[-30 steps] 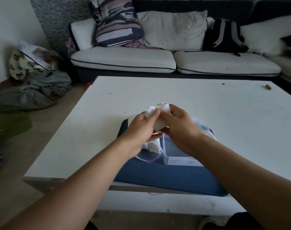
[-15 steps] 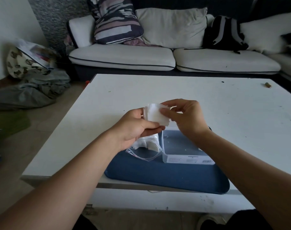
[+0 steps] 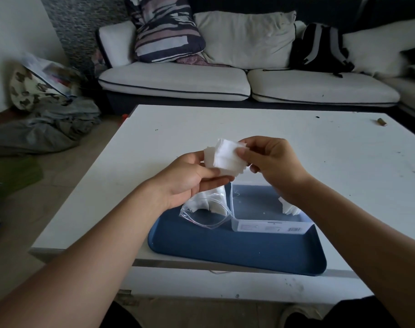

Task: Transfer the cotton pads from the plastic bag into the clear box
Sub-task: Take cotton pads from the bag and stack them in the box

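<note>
Head view: both hands raised over the white bench (image 3: 296, 147); left hand (image 3: 190, 178) pinches the lower left side of a stack of white cotton pads (image 3: 225, 156), thumb on top, fingers beneath; right hand (image 3: 270, 159) grips the stack's right edge with thumb and fingertips; so both hands are closed on the same stack, held in the air above the tray, pads slightly fanned at the edges; blue tray (image 3: 237, 252) sits at the near edge of the bench; on it the clear plastic bag (image 3: 206, 213) lies on the left, mouth open toward the camera, more white pads visible inside; the clear box (image 3: 270, 216) stands just right of the bag, touching or nearly touching it, cannot tell which; a few pads (image 3: 290, 209) already lie in the box at its right side, partly hidden by the right forearm; a small brown object (image 3: 381, 121) lies far right on the bench; sofa (image 3: 178, 84) with cushions and a black backpack (image 3: 320, 48) behind.
</note>
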Motion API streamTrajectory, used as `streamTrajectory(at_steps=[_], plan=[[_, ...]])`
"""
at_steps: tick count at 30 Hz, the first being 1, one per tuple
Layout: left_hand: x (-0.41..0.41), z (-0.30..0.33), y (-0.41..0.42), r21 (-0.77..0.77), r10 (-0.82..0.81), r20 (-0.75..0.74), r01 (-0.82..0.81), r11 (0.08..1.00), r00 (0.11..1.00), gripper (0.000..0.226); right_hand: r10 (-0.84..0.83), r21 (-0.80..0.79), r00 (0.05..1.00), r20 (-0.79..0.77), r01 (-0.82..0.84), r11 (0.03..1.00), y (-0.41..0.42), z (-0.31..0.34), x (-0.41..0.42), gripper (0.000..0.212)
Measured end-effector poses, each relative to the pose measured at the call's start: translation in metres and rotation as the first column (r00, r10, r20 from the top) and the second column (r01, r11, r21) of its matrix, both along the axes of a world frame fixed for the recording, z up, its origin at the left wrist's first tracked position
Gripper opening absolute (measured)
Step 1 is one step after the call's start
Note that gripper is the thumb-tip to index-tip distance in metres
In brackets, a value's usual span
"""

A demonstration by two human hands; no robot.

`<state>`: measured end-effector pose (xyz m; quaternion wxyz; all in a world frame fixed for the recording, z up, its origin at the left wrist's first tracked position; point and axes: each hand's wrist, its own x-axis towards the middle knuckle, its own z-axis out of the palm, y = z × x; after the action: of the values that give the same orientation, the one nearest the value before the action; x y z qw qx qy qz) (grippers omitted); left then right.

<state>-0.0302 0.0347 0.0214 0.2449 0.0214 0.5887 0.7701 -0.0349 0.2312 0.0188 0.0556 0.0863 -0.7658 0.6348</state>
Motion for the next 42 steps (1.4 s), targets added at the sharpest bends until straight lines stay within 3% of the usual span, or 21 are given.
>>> streamTrajectory(at_steps=[3,16,24,37,42], plan=[[-0.0002,0.0004,-0.001,0.003,-0.049,0.001,0.049,0.999,0.999,0.035,0.046,-0.006,0.998,0.047,-0.046,0.999,0.0004,-0.002,0.0012,0.009],[0.0027,0.0052,-0.0018,0.077,-0.157,0.076,0.151,0.985,0.985,0.039,-0.027,0.173,1.0,-0.002,0.027,0.985,0.0009,-0.0038,0.0015,0.009],[0.0035,-0.0005,0.0029,0.06,-0.037,0.042,0.035,0.998,0.998,0.031,-0.165,-0.036,0.986,0.021,0.166,0.985,-0.0049,-0.004,0.0047,0.016],[0.0037,0.0017,0.0059,0.132,0.046,0.11,-0.061,0.989,0.993,0.033,-0.219,0.025,0.974,-0.058,0.221,0.975,-0.0063,-0.0001,0.0087,0.009],[0.0036,0.0011,0.0077,0.115,0.012,0.116,-0.025,0.993,0.993,0.034,-0.24,0.064,0.969,-0.064,0.244,0.968,-0.0054,-0.0005,0.0103,0.007]])
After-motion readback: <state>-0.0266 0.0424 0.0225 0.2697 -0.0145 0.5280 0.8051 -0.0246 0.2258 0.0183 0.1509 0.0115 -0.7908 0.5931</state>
